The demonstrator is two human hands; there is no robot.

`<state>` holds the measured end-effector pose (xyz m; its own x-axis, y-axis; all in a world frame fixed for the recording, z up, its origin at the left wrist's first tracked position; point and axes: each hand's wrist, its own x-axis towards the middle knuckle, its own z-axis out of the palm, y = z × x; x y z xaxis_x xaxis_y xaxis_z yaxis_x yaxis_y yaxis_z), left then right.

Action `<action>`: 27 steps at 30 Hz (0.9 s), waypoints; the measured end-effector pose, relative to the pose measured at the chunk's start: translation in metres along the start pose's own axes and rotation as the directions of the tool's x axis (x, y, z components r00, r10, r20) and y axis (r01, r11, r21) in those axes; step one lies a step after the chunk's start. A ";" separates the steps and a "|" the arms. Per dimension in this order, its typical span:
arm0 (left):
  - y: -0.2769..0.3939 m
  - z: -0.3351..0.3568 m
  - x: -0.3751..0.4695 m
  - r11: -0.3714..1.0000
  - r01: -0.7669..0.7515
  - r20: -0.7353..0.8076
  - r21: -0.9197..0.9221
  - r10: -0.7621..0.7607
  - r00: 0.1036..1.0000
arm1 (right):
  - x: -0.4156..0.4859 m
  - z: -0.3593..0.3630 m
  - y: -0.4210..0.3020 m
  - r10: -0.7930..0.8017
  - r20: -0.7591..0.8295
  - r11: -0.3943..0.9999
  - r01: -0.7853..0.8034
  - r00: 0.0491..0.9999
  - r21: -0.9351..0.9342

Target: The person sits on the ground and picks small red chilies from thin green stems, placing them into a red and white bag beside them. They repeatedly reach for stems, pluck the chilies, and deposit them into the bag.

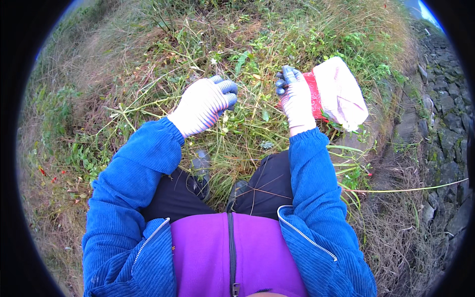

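Observation:
My left hand [208, 102] wears a striped knit work glove with blue-grey coated fingers. It hovers over a mat of grass and cut or bent green stems [137, 107], its fingers curled down and their tips hidden. My right hand [294, 92], gloved the same way, is raised above the weeds with its fingers curled in. Whether anything small is pinched there is not clear. Just right of that hand lies a pale pink-white bag [341, 94] with a red patterned band [314, 95], partly covered by the hand and resting among green plants.
Dry and green grass [92, 67] covers the slope ahead and to the left. A stone ledge [407, 122] edges the right side, with rough dark rocks [451, 126] beyond it. My shoe [201, 163] stands in the grass between my knees. A long grass stalk [408, 191] sticks out rightward.

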<state>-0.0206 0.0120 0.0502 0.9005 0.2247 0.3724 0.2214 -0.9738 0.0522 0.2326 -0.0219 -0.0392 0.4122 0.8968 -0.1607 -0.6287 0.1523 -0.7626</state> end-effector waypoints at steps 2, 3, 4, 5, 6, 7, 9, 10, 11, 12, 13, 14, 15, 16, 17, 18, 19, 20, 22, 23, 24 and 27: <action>0.005 -0.003 0.003 1.000 0.014 0.036 0.013 -0.015 0.999 | -0.005 0.008 0.001 -0.090 -0.018 0.986 0.086 0.996 -0.143; 0.009 -0.005 0.006 0.999 0.037 0.076 0.022 -0.039 0.996 | -0.009 0.013 0.002 -0.126 -0.039 0.971 0.115 0.991 -0.211; 0.013 -0.007 0.009 0.998 0.034 0.047 0.049 -0.036 0.998 | -0.017 0.015 0.003 -0.183 0.001 0.946 0.177 0.983 -0.271; 0.018 -0.008 0.012 0.999 0.018 -0.020 0.040 -0.017 1.000 | -0.025 0.018 0.005 -0.243 -0.001 0.911 0.228 0.970 -0.343; 0.025 -0.009 0.015 0.999 0.022 -0.058 0.034 -0.020 0.998 | -0.034 0.020 0.008 -0.305 0.005 0.870 0.281 0.952 -0.405; 0.029 -0.011 0.019 0.999 0.020 -0.091 0.034 -0.017 0.996 | -0.043 0.022 0.012 -0.378 0.038 0.823 0.354 0.925 -0.445; 0.027 -0.015 0.031 0.996 0.084 -0.186 -0.009 -0.085 0.979 | -0.057 0.027 0.022 -0.408 0.044 0.814 0.385 0.912 -0.434; 0.024 -0.016 0.038 0.991 0.132 -0.259 0.005 -0.126 0.958 | -0.062 0.028 0.027 -0.428 0.044 0.791 0.398 0.903 -0.464; 0.021 -0.015 0.045 0.985 0.172 -0.346 0.010 -0.158 0.925 | -0.067 0.030 0.031 -0.431 0.042 0.779 0.396 0.901 -0.486; 0.020 -0.013 0.050 0.978 0.203 -0.348 0.045 -0.175 0.921 | -0.069 0.030 0.034 -0.475 0.050 0.709 0.415 0.879 -0.570; 0.019 -0.011 0.054 0.977 0.214 -0.248 -0.006 -0.209 0.946 | -0.071 0.031 0.035 -0.533 0.092 0.652 0.478 0.841 -0.588; 0.018 -0.008 0.057 0.978 0.203 -0.187 -0.057 -0.210 0.960 | -0.073 0.032 0.036 -0.565 0.120 0.604 0.509 0.816 -0.613; 0.018 -0.005 0.059 0.967 0.233 -0.067 -0.104 -0.240 0.968 | -0.074 0.033 0.035 -0.586 0.128 0.564 0.516 0.800 -0.644; 0.018 -0.002 0.060 0.964 0.241 -0.035 -0.113 -0.246 0.969 | -0.079 0.032 0.032 -0.586 0.168 0.562 0.547 0.793 -0.620; 0.017 0.000 0.062 0.969 0.205 -0.050 -0.139 -0.214 0.976 | -0.080 0.033 0.028 -0.582 0.192 0.529 0.547 0.790 -0.649; 0.015 0.002 0.064 0.969 0.192 -0.021 -0.157 -0.198 0.980 | -0.083 0.033 0.022 -0.587 0.223 0.484 0.559 0.778 -0.674; 0.014 0.004 0.066 0.968 0.178 0.005 -0.174 -0.180 0.984 | -0.084 0.034 0.016 -0.592 0.256 0.436 0.571 0.764 -0.695; 0.013 0.005 0.065 0.983 0.081 -0.086 -0.164 -0.096 0.992 | -0.087 0.034 0.010 -0.556 0.271 0.420 0.547 0.786 -0.724; 0.014 0.010 0.063 0.934 0.132 -0.028 -0.332 -0.150 0.988 | -0.093 0.031 -0.002 -0.291 0.158 0.902 0.326 0.944 -0.285; 0.014 0.012 0.062 0.897 0.174 0.019 -0.407 -0.183 0.983 | -0.096 0.029 -0.006 -0.123 0.206 0.992 0.125 0.971 0.003; 0.018 0.016 0.058 0.778 0.333 0.126 -0.533 -0.316 0.940 | -0.095 0.029 -0.007 -0.024 0.228 0.990 -0.009 0.973 0.140; 0.019 0.022 0.051 0.411 0.536 0.402 -0.738 -0.371 0.837 | -0.098 0.023 -0.007 0.074 0.264 0.937 -0.158 0.962 0.313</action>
<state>0.0376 0.0058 0.0502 0.8219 0.5640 -0.0797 0.2974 -0.3055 0.9046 0.1815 -0.1019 -0.0036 0.1762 0.9833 -0.0459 -0.8600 0.1311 -0.4931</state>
